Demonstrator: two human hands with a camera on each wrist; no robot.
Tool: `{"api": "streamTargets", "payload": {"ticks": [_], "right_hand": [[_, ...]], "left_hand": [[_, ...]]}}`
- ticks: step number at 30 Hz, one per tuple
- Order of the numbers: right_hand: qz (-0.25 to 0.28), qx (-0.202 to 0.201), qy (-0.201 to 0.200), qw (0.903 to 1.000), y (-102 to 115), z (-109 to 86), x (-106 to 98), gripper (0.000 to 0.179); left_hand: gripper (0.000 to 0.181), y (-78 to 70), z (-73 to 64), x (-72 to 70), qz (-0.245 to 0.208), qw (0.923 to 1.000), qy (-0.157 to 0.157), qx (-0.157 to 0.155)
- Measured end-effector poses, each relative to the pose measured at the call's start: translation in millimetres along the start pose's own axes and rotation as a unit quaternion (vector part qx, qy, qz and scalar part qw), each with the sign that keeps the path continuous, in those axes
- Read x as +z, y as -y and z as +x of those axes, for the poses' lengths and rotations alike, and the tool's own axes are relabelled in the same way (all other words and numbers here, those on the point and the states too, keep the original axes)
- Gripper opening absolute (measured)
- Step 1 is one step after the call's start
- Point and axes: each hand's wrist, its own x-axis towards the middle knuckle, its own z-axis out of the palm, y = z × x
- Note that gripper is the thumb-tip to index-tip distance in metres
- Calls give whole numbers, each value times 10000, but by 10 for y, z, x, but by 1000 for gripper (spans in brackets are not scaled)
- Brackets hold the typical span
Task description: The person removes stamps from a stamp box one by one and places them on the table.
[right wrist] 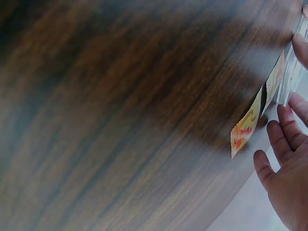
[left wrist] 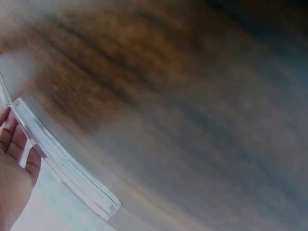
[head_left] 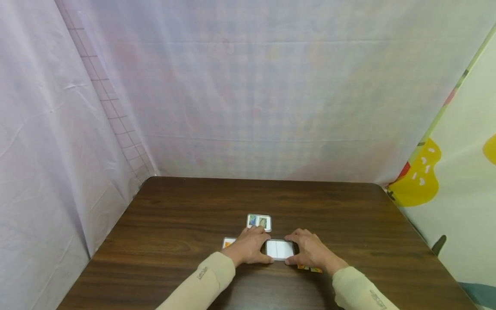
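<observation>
Left hand (head_left: 252, 247) and right hand (head_left: 310, 250), half-curled, grip the case (head_left: 280, 249) by opposite ends, its length parallel to the far edge of the table (head_left: 178, 211).

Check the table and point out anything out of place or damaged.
Nothing looks spilled or broken. One oddity: two stamps lie loose on the table by the right hand, whereas the far case has its pictures inside.
</observation>
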Motion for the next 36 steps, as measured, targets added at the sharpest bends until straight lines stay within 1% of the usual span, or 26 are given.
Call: {"api": "streamTargets", "payload": {"ticks": [7, 11, 18, 20, 26, 31, 36], "right_hand": [[-17, 104, 59, 9999, 13, -11, -3, 66], [-50, 142, 91, 9998, 12, -24, -5, 68], [-35, 190, 192, 9996, 6, -11, -2, 71], [-29, 218, 228, 9995, 9, -10, -8, 73], [7, 318, 163, 9994, 32, 2, -37, 75], [94, 408, 157, 9990, 61, 34, -65, 77], [331, 555, 84, 9979, 105, 72, -99, 74]], "left_hand": [[65, 2, 5, 10, 23, 10000, -49, 58], [66, -12, -1, 7, -61, 10000, 9, 39], [73, -20, -7, -33, -28, 9999, 106, -31], [74, -18, -6, -38, -79, 9998, 153, -52], [76, -1, 12, -71, -100, 9999, 101, 35], [76, 27, -6, -135, -328, 9994, 78, 48], [73, 69, -58, -205, -587, 9982, 113, -22]]}}
